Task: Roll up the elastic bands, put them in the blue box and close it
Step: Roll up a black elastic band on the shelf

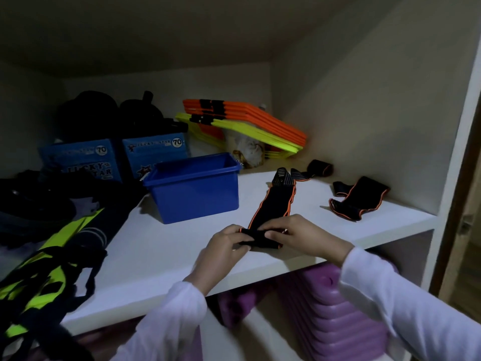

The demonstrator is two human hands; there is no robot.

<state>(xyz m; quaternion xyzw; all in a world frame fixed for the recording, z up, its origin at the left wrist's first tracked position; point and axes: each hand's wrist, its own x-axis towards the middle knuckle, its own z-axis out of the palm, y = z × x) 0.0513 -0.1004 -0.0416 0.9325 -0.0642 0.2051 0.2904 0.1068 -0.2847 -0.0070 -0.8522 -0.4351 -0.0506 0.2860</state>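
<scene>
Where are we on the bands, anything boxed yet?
None visibly boxed: the blue box stands open, with no lid in view. In hand: left hand and right hand pinch the near end of one black-and-orange band, starting its roll. Left: a second band lies unrolled to the right; then boxing, closing.

Bare white shelf (166,256) lies open between the hands and the blue box (194,188) at eleven o'clock. A loose band (359,201) lies at two o'clock; dark gear (46,230), hard to make out, crowds nine o'clock.
</scene>
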